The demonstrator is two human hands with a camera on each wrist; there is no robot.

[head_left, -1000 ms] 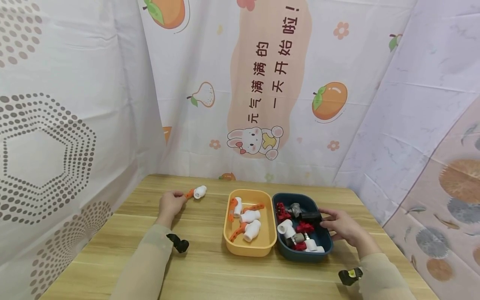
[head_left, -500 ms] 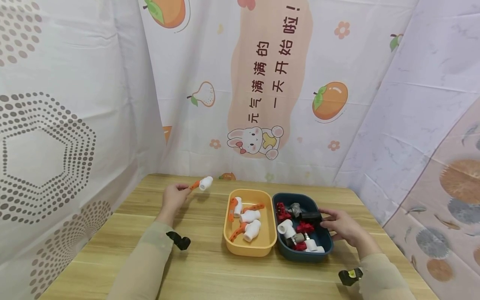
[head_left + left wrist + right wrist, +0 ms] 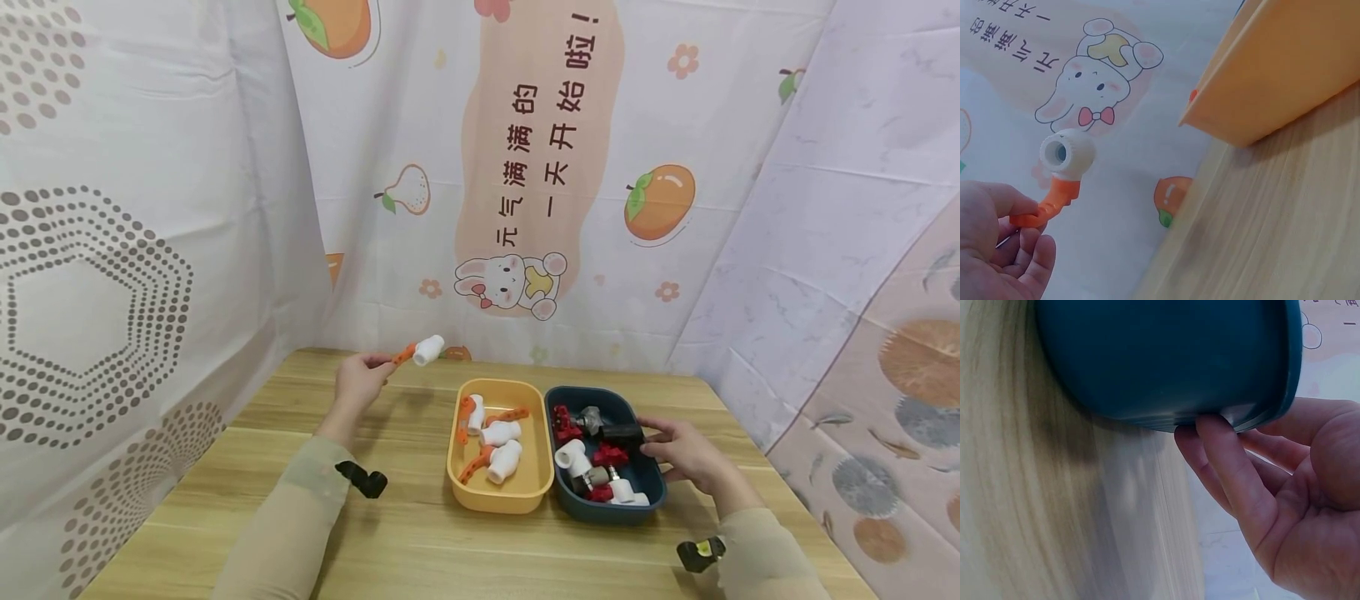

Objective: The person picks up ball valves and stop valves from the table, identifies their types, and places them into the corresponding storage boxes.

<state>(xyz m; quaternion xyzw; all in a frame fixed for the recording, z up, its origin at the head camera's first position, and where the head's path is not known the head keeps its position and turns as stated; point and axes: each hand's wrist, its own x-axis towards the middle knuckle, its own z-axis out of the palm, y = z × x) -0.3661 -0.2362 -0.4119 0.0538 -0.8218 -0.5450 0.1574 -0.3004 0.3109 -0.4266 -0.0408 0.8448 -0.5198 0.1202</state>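
My left hand [image 3: 360,382] pinches the orange lever handle of a white plastic ball valve [image 3: 429,350], held up above the table's back left. In the left wrist view, the valve's round opening [image 3: 1055,152] faces the camera, and thumb and fingers meet on the lever's end. My right hand [image 3: 693,454] holds the right side of a dark blue bin [image 3: 611,510]; in the right wrist view its fingertips touch the outer wall, while the thumb tip is hidden behind the rim. A yellow bin [image 3: 498,502] stands between the hands, holding several white valves with orange levers [image 3: 501,433].
Inside the blue bin lie red-handled valves [image 3: 609,455], white pipe fittings [image 3: 573,457] and a black cylindrical piece [image 3: 622,433]. The two bins stand side by side on the wooden table [image 3: 405,542]. Behind them hangs a printed curtain [image 3: 412,275].
My left hand has lifted the ball valve off the table and carried it up and to the right, towards the yellow bin. The right hand and both bins have stayed put.
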